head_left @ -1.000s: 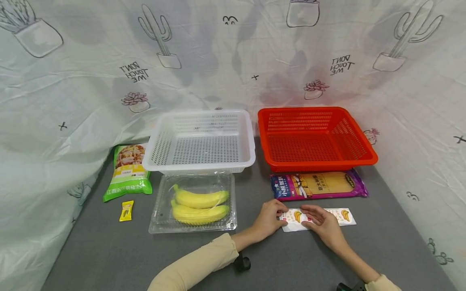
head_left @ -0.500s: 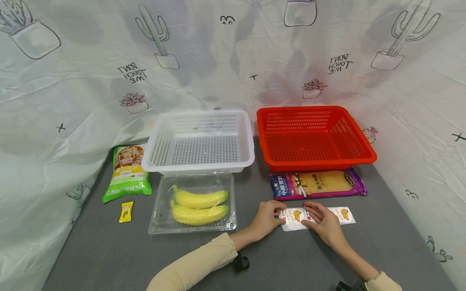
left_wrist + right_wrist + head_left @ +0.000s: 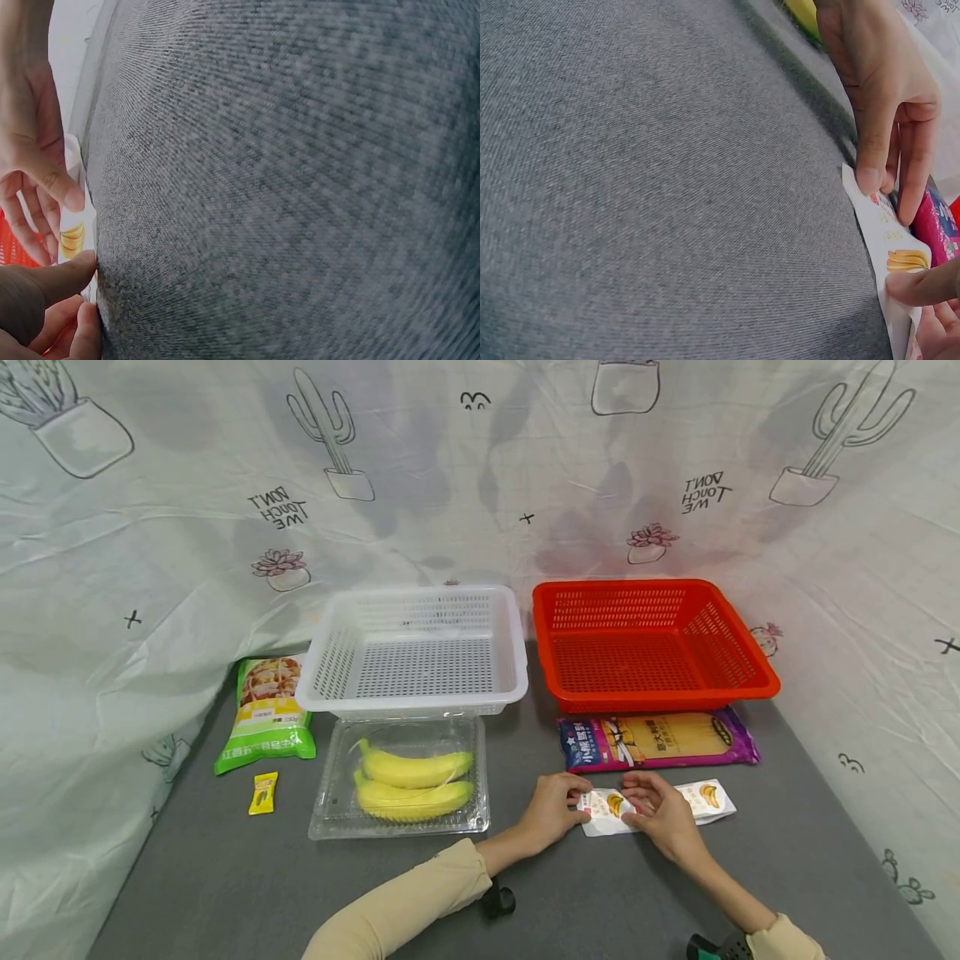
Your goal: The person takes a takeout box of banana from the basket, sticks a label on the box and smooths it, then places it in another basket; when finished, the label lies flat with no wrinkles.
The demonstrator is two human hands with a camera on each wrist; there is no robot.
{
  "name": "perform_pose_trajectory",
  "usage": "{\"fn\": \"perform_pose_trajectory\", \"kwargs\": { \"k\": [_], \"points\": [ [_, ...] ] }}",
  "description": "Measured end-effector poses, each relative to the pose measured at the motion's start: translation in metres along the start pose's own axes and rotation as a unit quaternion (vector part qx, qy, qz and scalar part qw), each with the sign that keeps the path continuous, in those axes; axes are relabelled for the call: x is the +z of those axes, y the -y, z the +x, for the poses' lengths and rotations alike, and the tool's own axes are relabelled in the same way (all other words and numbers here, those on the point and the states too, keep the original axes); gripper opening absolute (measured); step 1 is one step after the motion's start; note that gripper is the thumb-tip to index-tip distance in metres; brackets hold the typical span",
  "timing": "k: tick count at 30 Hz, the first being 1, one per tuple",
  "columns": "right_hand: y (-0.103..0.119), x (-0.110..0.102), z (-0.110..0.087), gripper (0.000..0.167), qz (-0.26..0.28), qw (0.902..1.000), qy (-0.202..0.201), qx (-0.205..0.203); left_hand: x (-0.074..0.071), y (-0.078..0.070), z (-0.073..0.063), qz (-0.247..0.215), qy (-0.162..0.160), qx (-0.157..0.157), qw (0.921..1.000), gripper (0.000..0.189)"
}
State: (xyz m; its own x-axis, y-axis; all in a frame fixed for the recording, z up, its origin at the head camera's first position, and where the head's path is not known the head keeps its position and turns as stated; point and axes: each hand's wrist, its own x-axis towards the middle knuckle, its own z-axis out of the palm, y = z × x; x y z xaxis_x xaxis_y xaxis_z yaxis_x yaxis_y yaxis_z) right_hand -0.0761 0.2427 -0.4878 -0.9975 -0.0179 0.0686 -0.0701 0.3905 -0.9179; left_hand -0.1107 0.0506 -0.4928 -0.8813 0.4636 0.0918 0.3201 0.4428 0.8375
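A flat white strip printed with yellow bananas [image 3: 705, 799] lies on the grey table at the right of the head view. My left hand [image 3: 553, 810] pinches its left end, thumb on the near side and fingers on the far side. Farther along it, my right hand [image 3: 667, 818] grips the middle, with the thumb [image 3: 907, 289] pressed on the printed face beside the bananas. The right hand covers part of the strip. Beyond that hand, the right part bends up slightly, and a white fold shows under it.
Behind the strip lies a purple spaghetti pack [image 3: 660, 742], below a red basket [image 3: 663, 702]. A white basket [image 3: 412, 703] stands left of it. In front is a clear box [image 3: 322, 818] holding bananas [image 3: 416, 768]. At left are a green food bag [image 3: 266, 727] and a small yellow packet [image 3: 262, 793].
The right part of the strip has lifted and bent, showing a fold underneath. Both hands stay at nearly the same spots. The other items have not moved.
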Motion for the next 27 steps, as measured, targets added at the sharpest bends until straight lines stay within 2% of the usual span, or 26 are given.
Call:
{"fn": "perform_pose_trajectory", "kwargs": {
  "k": [2, 11, 19, 27],
  "points": [
    [0.0, 0.0, 0.0, 0.053, 0.0, 1.0, 0.0, -0.004, 0.001, 0.0, 0.0, 0.002, 0.0, 0.0, 1.0, 0.03],
    [0.001, 0.002, 0.001, 0.048, -0.07, 0.9973, -0.017, -0.015, 0.001, 0.001, 0.0, 0.001, -0.005, 0.002, 1.0, 0.03],
    [-0.006, 0.005, -0.002, 0.04, -0.151, 0.9858, -0.069, -0.029, 0.0, 0.001, 0.0, 0.019, -0.003, 0.011, 0.9997, 0.029],
    [-0.015, 0.01, -0.005, 0.029, -0.154, 0.9821, -0.09, -0.061, 0.0, -0.001, 0.0, 0.003, -0.001, -0.005, 1.0, 0.03]
  ]
}}
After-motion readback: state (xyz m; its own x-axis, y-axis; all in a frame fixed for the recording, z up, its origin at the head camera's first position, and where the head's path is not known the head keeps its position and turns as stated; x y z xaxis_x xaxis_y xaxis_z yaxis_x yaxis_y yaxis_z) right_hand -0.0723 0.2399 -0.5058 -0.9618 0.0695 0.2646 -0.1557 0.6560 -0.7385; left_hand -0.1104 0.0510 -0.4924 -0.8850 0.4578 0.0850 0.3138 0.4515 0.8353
